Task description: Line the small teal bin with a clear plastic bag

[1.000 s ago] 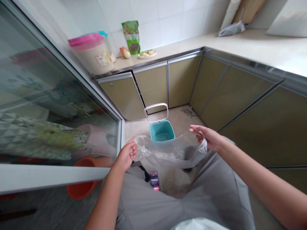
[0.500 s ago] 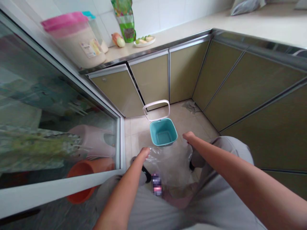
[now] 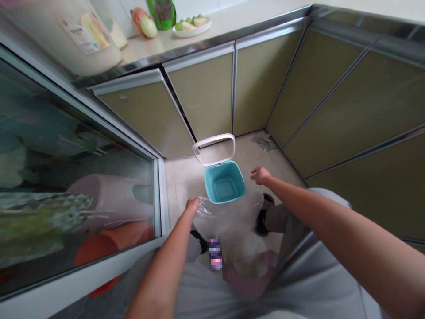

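Pinching clear plastic (image 3: 229,219), left grip (image 3: 193,205) sits near teal bin (image 3: 225,187) before cabinets (image 3: 204,91); right grip (image 3: 261,176) unclear.

Soft light is brightening the countertop (image 3: 252,12) behind the teal bin (image 3: 225,188); cabinets (image 3: 368,110) right of the bin are looking dimmer. Blur is softening the glass door (image 3: 99,161) to its left; glints are marking the clear bag (image 3: 204,208) below.

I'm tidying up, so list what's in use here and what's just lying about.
Seemingly in use:
clear plastic bag, in the left hand
square turquoise bin

Seemingly lying about:
oval white plate of food
glossy green pouch
orange plastic bucket
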{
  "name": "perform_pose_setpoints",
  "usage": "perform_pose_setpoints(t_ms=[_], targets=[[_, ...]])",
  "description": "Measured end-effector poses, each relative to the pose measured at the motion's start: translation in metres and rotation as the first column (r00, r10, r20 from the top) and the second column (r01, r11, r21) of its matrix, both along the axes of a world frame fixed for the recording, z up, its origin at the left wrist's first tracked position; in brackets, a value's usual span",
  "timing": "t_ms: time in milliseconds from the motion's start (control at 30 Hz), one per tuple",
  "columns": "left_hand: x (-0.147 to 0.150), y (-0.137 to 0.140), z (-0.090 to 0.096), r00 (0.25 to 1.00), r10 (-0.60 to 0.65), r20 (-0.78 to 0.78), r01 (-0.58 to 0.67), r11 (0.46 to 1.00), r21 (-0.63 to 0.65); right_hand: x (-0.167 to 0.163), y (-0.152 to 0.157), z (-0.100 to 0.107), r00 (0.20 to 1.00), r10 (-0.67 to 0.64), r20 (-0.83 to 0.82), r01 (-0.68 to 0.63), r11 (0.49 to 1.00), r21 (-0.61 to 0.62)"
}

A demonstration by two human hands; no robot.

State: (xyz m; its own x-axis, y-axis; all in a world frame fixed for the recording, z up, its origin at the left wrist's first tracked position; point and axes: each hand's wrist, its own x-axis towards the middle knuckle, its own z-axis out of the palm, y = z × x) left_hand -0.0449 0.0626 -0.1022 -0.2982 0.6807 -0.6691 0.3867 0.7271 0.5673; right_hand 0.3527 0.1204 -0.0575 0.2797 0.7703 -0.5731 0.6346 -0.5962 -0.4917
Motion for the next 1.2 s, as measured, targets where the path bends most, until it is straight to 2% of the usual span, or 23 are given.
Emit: perform_pose_setpoints(t_ms=[100,167,333,400,467,533,600,700,800,900,1033,1200], targets=[[-0.003,-0.003,-0.003,0.997,0.081,0.008,-0.081,0.997,-0.003,0.014,0.009,0.003,0.969,0.148,0.199,-0.150,0.989,-0.004],[-0.004,-0.005,-0.004,0.991,0.134,0.025,-0.134,0.991,0.008,0.022,0.014,0.005,0.941,0.181,0.287,-0.184,0.983,-0.017],[-0.005,-0.001,0.000,0.972,0.215,0.094,-0.220,0.974,0.046,0.023,0.031,0.018,0.964,0.155,0.217,-0.138,0.986,-0.090],[-0.005,0.003,0.002,0.972,0.224,0.072,-0.231,0.968,0.098,0.013,0.043,0.030,0.964,0.138,0.227,-0.138,0.990,-0.017],[-0.003,0.006,0.004,0.975,0.223,0.013,-0.221,0.954,0.203,-0.003,0.058,0.048,0.973,0.080,0.216,-0.106,0.988,0.113],[0.000,0.010,0.009,0.975,0.223,-0.020,-0.206,0.928,0.312,-0.022,0.074,0.070,0.990,0.037,0.135,-0.068,0.970,0.233],[0.005,0.013,0.017,0.975,0.221,0.008,-0.207,0.903,0.377,-0.041,0.090,0.093,0.998,0.057,0.008,-0.057,0.948,0.314],[0.012,0.017,0.035,0.976,0.201,0.082,-0.216,0.880,0.423,-0.059,0.101,0.121,0.982,0.112,-0.153,-0.048,0.927,0.373],[0.016,0.019,0.054,0.968,0.178,0.178,-0.238,0.880,0.411,-0.061,0.092,0.133,0.972,0.126,-0.197,-0.040,0.920,0.390],[0.019,0.020,0.069,0.940,0.198,0.279,-0.286,0.903,0.321,-0.050,0.065,0.130,0.965,0.156,-0.211,-0.066,0.922,0.381],[0.023,0.020,0.080,0.894,0.215,0.393,-0.322,0.918,0.231,-0.034,0.018,0.111,0.945,0.195,-0.261,-0.110,0.946,0.305],[0.033,0.015,0.076,0.923,0.160,0.351,-0.250,0.941,0.230,-0.028,-0.026,0.073,0.917,0.222,-0.330,-0.178,0.971,0.158]])
